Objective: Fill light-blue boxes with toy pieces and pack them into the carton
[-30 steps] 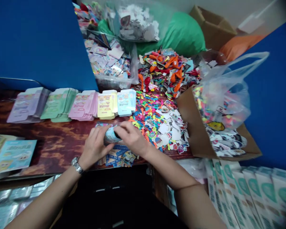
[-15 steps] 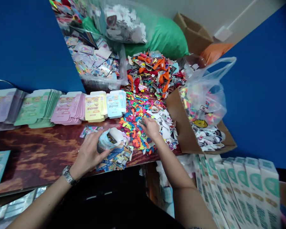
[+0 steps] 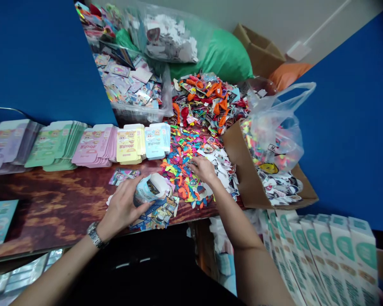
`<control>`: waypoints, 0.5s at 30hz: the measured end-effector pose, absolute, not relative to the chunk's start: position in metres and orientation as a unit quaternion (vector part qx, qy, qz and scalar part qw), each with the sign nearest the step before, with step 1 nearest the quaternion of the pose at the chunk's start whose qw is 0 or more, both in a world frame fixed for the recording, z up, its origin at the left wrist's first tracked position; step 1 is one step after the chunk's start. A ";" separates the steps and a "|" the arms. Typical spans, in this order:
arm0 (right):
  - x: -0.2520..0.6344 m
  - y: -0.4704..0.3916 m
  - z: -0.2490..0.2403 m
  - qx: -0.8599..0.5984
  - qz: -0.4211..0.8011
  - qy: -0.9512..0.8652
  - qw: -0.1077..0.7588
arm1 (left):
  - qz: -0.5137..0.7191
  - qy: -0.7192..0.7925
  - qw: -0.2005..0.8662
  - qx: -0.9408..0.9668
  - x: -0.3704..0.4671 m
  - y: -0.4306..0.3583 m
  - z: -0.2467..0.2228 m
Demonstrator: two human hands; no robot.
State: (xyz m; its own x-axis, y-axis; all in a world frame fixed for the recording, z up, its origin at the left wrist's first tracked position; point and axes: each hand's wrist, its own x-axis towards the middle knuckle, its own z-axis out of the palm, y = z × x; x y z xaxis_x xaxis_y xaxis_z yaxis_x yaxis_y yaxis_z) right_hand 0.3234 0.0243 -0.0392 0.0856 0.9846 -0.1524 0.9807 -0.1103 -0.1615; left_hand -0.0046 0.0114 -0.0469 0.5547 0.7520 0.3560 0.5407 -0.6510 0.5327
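Hands of one person are seen from above, over a dark red, wood-grained tabletop [image 3: 67,208]. A small light-blue box [image 3: 142,192] is grasped by the left hand [image 3: 123,205], with the fingers along its far side and the thumb on its near side. Its open mouth is tilted up and to the right, and something dark can be seen inside. A spread of printed cards [image 3: 162,216] is partly covered by the box; whether the two touch cannot be told. A metal watch [image 3: 95,236] is worn on the left wrist.

To the right, a heap of bright small pieces [image 3: 178,148] is reached into by the right hand [image 3: 200,168]. Its thumb and fingers are bent close together; whether a piece is pinched between them cannot be told. White cutouts [image 3: 223,168] are piled just beside this hand, next to an open cardboard box [image 3: 238,163].

Behind the left hand, stacks of flat cartons are lined up: purple [image 3: 6,142], green [image 3: 49,146], pink [image 3: 91,146], yellow [image 3: 127,146] and blue [image 3: 153,142].
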 end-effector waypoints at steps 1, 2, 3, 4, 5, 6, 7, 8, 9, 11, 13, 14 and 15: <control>0.325 0.025 -0.038 -0.736 0.115 -0.668 0.014 | 0.287 0.375 0.184 0.862 -0.004 0.011 -0.047; 0.327 0.026 -0.037 -0.735 0.117 -0.667 0.018 | 0.288 0.375 0.184 0.862 -0.004 0.011 -0.047; 0.328 0.028 -0.037 -0.736 0.118 -0.666 0.022 | 0.287 0.375 0.186 0.862 -0.004 0.011 -0.047; 0.330 0.031 -0.037 -0.739 0.117 -0.663 0.025 | 0.287 0.374 0.188 0.862 -0.003 0.010 -0.047; 0.332 0.034 -0.037 -0.744 0.114 -0.658 0.027 | 0.286 0.373 0.190 0.862 -0.002 0.010 -0.046; 0.333 0.038 -0.038 -0.749 0.111 -0.653 0.028 | 0.286 0.372 0.191 0.862 -0.001 0.009 -0.046; 0.334 0.042 -0.039 -0.754 0.108 -0.647 0.028 | 0.287 0.370 0.191 0.863 0.000 0.009 -0.045; 0.334 0.045 -0.041 -0.758 0.107 -0.643 0.029 | 0.288 0.368 0.189 0.864 0.001 0.008 -0.045; 0.334 0.049 -0.042 -0.761 0.108 -0.639 0.030 | 0.290 0.367 0.186 0.864 0.002 0.008 -0.045; 0.334 0.054 -0.046 -0.766 0.111 -0.633 0.033 | 0.292 0.367 0.185 0.864 0.002 0.007 -0.046; 0.334 0.056 -0.048 -0.769 0.114 -0.628 0.040 | 0.291 0.369 0.188 0.862 0.001 0.007 -0.047; 0.334 0.057 -0.047 -0.770 0.115 -0.626 0.045 | 0.289 0.371 0.191 0.862 0.000 0.007 -0.048; 0.334 0.057 -0.045 -0.771 0.116 -0.624 0.052 | 0.288 0.374 0.194 0.860 -0.001 0.007 -0.049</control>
State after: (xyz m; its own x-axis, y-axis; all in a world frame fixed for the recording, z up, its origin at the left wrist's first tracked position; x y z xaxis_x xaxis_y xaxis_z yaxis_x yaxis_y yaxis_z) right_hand 0.3345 0.0567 -0.0447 0.1945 0.9743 -0.1138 0.9502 -0.2159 -0.2246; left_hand -0.0007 0.0072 -0.0489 0.5552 0.7542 0.3505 0.5315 -0.6459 0.5480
